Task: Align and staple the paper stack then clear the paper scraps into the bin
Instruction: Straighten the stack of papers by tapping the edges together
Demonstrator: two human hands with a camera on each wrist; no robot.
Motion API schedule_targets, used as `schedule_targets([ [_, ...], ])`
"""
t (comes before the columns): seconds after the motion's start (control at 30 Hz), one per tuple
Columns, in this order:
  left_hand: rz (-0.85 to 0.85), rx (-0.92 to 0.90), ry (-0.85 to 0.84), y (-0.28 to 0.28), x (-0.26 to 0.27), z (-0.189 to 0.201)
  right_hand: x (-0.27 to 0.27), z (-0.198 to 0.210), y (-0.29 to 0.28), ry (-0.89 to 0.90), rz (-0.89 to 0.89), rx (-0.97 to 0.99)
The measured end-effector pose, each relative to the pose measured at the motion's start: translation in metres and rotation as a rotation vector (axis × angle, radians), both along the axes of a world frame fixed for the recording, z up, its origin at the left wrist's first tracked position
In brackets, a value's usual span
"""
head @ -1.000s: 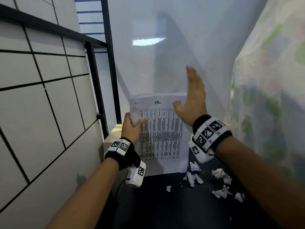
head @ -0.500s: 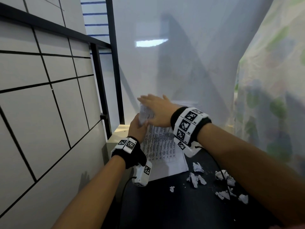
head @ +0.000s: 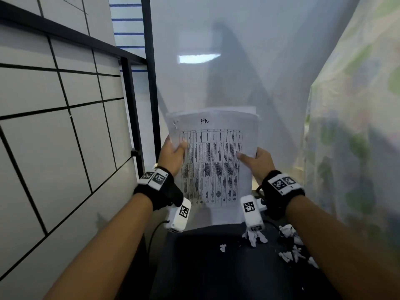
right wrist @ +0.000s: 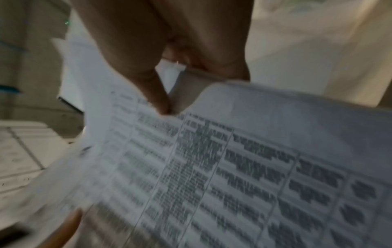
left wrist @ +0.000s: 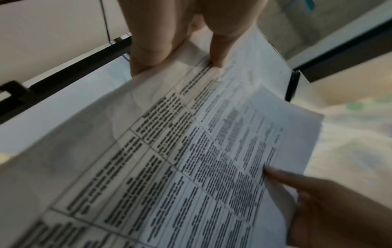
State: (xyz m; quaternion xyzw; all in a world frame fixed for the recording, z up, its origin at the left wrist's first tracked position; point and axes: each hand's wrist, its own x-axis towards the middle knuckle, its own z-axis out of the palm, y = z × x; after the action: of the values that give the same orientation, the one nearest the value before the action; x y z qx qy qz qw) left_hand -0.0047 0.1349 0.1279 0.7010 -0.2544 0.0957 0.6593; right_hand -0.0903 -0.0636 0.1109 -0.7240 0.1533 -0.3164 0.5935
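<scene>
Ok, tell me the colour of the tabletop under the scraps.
Black tabletop, white paper scraps on it; head view shows it best.

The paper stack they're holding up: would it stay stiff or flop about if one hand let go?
Probably floppy: the paper stack stands upright only with the left hand and right hand pinching opposite edges. The sheets bow in the right wrist view. At the top right the sheets sit uneven, so loose pages could slide apart.

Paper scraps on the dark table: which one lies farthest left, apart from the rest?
The small lone scrap, near the table's middle. The other scraps cluster further right, beneath the right hand holding the paper stack.
</scene>
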Motion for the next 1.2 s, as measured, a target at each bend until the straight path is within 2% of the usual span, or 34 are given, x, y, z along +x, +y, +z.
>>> schedule_targets([
  [0.13,0.065,0.035,0.0,-0.008,-0.007,-0.007,0.001,-0.005,0.029,-0.088,-0.114,-0.113],
  [0.27,0.125,0.001,0.026,-0.01,-0.015,-0.029,-0.008,-0.027,0.038,-0.076,-0.097,-0.072],
  [0.37,0.087,0.028,0.093,-0.007,-0.024,-0.052,-0.013,-0.043,0.029,0.012,-0.077,-0.009],
  [0.43,0.069,0.03,0.098,-0.005,-0.025,-0.06,-0.014,-0.045,0.023,-0.004,-0.081,0.073],
  [0.53,0.077,-0.018,0.067,-0.004,-0.018,-0.056,-0.013,-0.04,0.018,-0.058,-0.06,0.158],
  [0.67,0.01,0.019,0.023,-0.008,-0.019,-0.043,-0.009,-0.031,0.025,-0.012,-0.017,0.068],
  [0.83,0.054,-0.071,0.007,-0.004,-0.015,-0.046,-0.009,-0.029,0.02,-0.096,-0.06,0.094],
  [0.93,0.031,-0.029,-0.034,0.0,-0.017,-0.053,-0.013,-0.036,0.014,-0.086,-0.088,0.075],
  [1.03,0.013,0.012,-0.09,-0.004,-0.017,-0.041,-0.014,-0.027,0.011,-0.142,-0.1,0.082],
  [1.2,0.129,0.007,-0.128,-0.013,-0.017,-0.014,-0.012,-0.002,0.017,-0.21,-0.134,0.031],
])
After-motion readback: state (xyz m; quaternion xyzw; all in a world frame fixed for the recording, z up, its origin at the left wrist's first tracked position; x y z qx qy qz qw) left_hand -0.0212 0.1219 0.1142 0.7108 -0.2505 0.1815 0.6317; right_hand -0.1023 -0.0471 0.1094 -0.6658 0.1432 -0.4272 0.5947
